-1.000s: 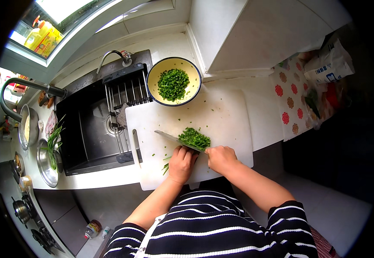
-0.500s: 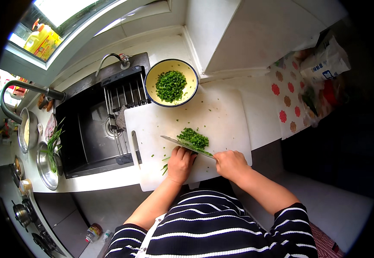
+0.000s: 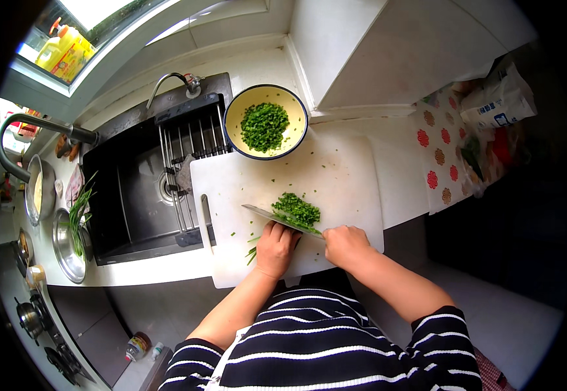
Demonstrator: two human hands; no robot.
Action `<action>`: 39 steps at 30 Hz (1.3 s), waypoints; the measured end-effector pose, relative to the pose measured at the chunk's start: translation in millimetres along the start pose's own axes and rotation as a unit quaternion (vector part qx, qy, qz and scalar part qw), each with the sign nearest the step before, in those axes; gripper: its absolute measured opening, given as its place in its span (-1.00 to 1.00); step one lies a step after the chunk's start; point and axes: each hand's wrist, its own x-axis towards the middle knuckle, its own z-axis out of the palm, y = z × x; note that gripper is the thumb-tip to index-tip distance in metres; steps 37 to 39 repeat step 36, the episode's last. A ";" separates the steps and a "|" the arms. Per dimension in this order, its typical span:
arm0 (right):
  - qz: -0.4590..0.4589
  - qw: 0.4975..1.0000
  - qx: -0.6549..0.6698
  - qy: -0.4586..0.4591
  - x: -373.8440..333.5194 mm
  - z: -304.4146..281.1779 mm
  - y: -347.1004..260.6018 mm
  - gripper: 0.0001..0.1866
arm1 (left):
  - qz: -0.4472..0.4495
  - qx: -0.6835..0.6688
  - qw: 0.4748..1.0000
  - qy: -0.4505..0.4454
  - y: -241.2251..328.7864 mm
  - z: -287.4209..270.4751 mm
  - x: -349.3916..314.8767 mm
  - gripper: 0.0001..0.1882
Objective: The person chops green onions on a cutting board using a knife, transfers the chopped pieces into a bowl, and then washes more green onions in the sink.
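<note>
My right hand [image 3: 345,246] is closed round the handle of a kitchen knife [image 3: 271,216], whose blade slants up to the left over a white cutting board [image 3: 348,189]. Curled fingers of my left hand [image 3: 277,249] press against the near side of the blade, holding down chives [image 3: 252,251] whose thin green stalks poke out to the left. Most of that bunch is hidden under the hand. Just beyond the blade lies a heap of finely chopped chives [image 3: 296,208]. A cream bowl [image 3: 297,124] with a dark rim, at the board's far edge, contains more chopped chives [image 3: 264,127].
Left of the board is a black sink [image 3: 140,195] with a metal rack [image 3: 178,176] and a faucet [image 3: 166,79]. Long uncut greens [image 3: 78,218] rest in a steel bowl [image 3: 68,260] on the counter's left. Bags [image 3: 498,104] lie on a flowered cloth [image 3: 436,156] at right.
The view has shifted slightly. Both hands and the knife keep nearly the same place on the board, with the blade still against the chopped heap.
</note>
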 end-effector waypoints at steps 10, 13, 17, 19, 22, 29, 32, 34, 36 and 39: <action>-0.037 0.989 0.088 0.112 19.0 18.1 1.2 -0.83 | -0.001 0.008 1.000 -0.007 5.7 -4.3 -1.8 -0.67; -0.055 0.978 0.123 0.158 16.1 19.4 8.0 -0.82 | 0.000 0.033 0.999 -0.014 14.0 -13.6 0.6 -0.57; -0.068 0.967 0.151 0.194 -1.0 15.3 9.2 -0.83 | -0.009 0.025 0.999 -0.026 11.1 -10.9 -8.8 -0.49; -0.067 0.962 0.163 0.210 -8.4 16.2 9.2 -0.83 | -0.028 0.005 1.000 -0.004 11.1 -5.8 -15.1 -0.43; -0.064 0.962 0.158 0.212 -14.4 15.8 10.5 -0.83 | -0.072 -0.028 0.997 0.006 14.4 -3.3 -18.3 -0.39; -0.068 0.964 0.135 0.217 -20.2 13.9 7.7 -0.81 | -0.029 -0.022 0.999 0.001 7.3 -4.2 -18.5 -0.41; -0.065 0.976 0.109 0.178 -22.7 8.7 5.7 -0.80 | -0.005 0.000 1.000 -0.002 3.8 -4.6 -18.1 -0.42; -0.054 0.983 0.084 0.154 -22.9 7.3 5.3 -0.81 | 0.014 0.017 1.000 -0.011 1.1 -4.8 -18.3 -0.42; -0.049 0.986 0.070 0.140 -21.9 6.9 5.0 -0.81 | 0.021 0.021 0.999 -0.016 -1.5 -3.6 -19.6 -0.41; -0.049 0.986 0.070 0.140 -21.9 6.9 5.0 -0.81 | 0.021 0.021 0.999 -0.016 -1.5 -3.6 -19.6 -0.41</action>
